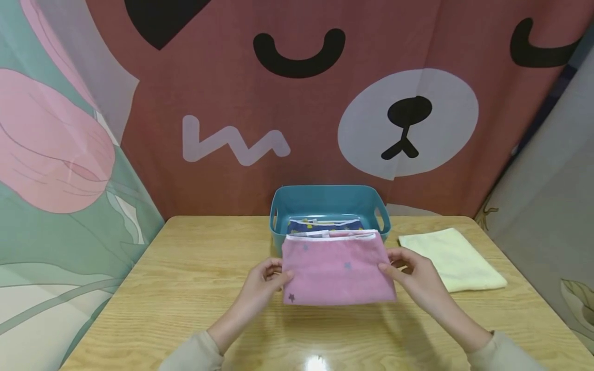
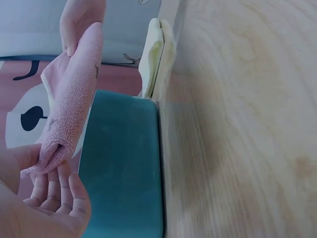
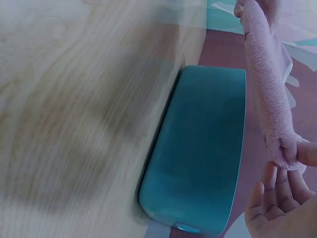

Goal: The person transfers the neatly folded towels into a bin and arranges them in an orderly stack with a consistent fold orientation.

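Note:
A folded pink towel (image 1: 339, 270) with small grey stars and white edging is held up in front of the teal basket (image 1: 325, 195). My left hand (image 1: 262, 283) pinches its left edge between thumb and fingers. On the opposite edge my right hand (image 1: 417, 278) pinches it the same way. Both wrist views show the towel's thick folded lower edge (image 2: 74, 94) in the air, apart from the table. Inside the basket lies a dark blue patterned cloth (image 1: 325, 225) with white edging, partly hidden behind the pink towel.
A pale yellow folded towel (image 1: 457, 260) lies on the wooden table (image 1: 204, 278), right of the basket. Behind the table hangs a curtain (image 1: 223, 93) with a printed bear face. Another patterned curtain (image 1: 55, 154) hangs on the left.

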Demonstrator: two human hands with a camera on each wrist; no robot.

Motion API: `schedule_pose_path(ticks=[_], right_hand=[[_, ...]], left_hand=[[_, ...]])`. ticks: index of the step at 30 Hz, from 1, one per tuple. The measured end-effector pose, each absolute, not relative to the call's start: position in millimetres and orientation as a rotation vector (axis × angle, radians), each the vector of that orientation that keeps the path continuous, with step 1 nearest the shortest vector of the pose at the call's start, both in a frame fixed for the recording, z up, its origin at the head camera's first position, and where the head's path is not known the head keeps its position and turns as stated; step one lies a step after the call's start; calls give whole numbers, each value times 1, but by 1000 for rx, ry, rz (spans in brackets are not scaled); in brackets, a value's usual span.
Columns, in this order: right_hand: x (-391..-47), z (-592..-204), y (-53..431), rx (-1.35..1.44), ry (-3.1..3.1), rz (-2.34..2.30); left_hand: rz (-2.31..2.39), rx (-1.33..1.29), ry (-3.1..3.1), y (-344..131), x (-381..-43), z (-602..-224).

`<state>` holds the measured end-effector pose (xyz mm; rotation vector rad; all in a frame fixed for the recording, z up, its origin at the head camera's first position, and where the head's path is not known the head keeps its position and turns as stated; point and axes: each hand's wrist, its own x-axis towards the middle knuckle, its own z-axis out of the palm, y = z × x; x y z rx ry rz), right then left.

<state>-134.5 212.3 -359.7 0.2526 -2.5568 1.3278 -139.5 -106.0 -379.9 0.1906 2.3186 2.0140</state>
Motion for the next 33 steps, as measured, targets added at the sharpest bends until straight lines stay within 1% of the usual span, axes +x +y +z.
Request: schedule_pose_path(ticks=[9,19,33], right_hand=[[-146,-355,211,203,-2559,1331],[-155,-349,207,208,-2558,1263],[-177,-345,201,165,-2537,1291]], left_hand=[[2040,170,2351,-104,-149,-376],[2071,183,2371,-106,-162,-372],[2097,154,2424,-106,-179,-360]])
